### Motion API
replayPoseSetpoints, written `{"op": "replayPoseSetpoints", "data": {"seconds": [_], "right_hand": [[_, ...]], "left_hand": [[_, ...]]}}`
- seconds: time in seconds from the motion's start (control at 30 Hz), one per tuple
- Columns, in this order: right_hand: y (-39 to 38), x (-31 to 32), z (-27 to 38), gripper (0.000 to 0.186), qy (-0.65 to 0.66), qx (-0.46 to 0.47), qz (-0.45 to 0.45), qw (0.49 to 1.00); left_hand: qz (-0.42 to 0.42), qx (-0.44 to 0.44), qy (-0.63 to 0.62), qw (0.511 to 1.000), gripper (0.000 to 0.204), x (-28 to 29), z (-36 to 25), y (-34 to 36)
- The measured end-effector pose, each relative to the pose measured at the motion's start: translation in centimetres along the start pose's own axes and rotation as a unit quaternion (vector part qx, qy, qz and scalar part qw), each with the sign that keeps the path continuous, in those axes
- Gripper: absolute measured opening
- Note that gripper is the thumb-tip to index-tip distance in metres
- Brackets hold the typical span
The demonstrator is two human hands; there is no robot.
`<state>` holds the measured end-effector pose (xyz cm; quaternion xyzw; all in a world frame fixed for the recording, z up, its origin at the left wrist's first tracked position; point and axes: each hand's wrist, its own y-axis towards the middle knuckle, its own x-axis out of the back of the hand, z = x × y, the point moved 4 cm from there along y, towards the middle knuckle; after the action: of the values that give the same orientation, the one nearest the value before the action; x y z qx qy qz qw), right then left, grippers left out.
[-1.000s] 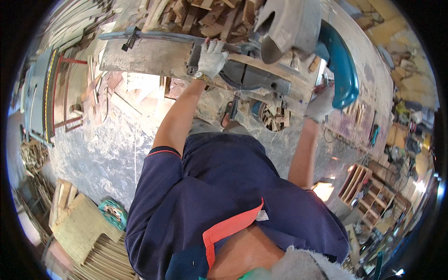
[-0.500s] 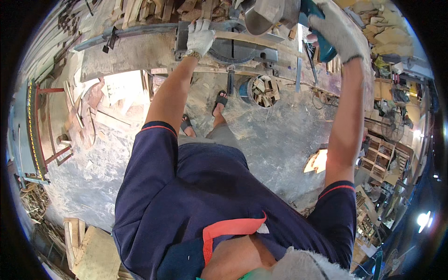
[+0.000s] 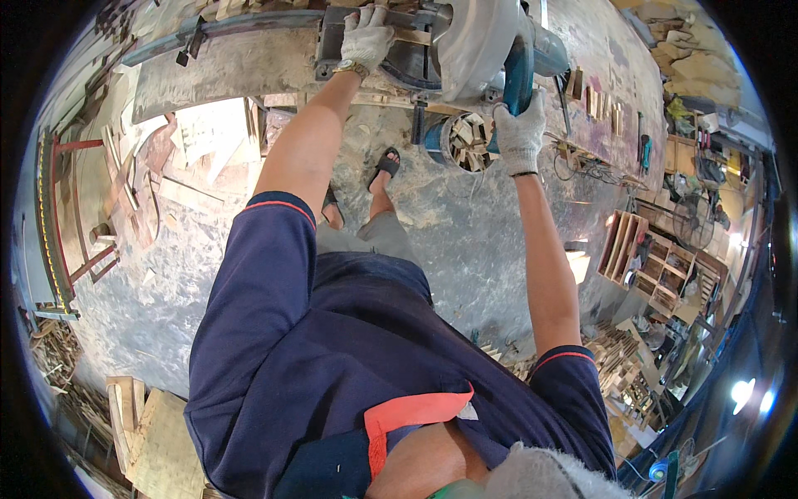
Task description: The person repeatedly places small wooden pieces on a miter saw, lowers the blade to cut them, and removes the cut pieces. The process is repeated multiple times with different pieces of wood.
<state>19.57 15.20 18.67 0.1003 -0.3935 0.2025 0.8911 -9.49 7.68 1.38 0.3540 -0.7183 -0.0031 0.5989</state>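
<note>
My left hand (image 3: 366, 41), in a whitish work glove, lies over the fence of a miter saw (image 3: 478, 54) at the top. It holds down a narrow wooden strip (image 3: 413, 37), whose right end runs toward the silver blade guard. Most of the strip is hidden under the glove and the guard. My right hand (image 3: 521, 139), gloved too, is closed around the teal saw handle (image 3: 519, 75). The saw head is low over the dark round base (image 3: 409, 71), and the guard hides the blade and where it meets the strip.
A blue bucket of wood offcuts (image 3: 470, 143) stands under the bench edge. Small wood blocks (image 3: 603, 108) lie on the bench to the right. Scrap boards (image 3: 195, 150) lie on the floor at left, beside a red-legged stand (image 3: 71, 216). Wooden crates (image 3: 661, 266) stand at right.
My right hand has drawn the saw handle down, leftward and nearer to me, and the saw head has come down over the base. My left hand stays on the strip at the fence.
</note>
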Motion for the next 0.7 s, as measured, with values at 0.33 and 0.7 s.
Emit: {"op": "replayPoseSetpoints", "data": {"seconds": [0.33, 0.7], "right_hand": [[-1.0, -1.6, -1.1, 0.034, -0.018, 0.040, -0.036, 0.998], [-2.0, -2.7, -3.2, 0.035, -0.033, 0.030, -0.034, 0.998]], "left_hand": [[0.077, 0.017, 0.049, 0.996, 0.020, 2.9, -1.1, -0.2], [0.107, 0.015, 0.042, 0.993, 0.026, 2.3, -1.0, -0.9]]}}
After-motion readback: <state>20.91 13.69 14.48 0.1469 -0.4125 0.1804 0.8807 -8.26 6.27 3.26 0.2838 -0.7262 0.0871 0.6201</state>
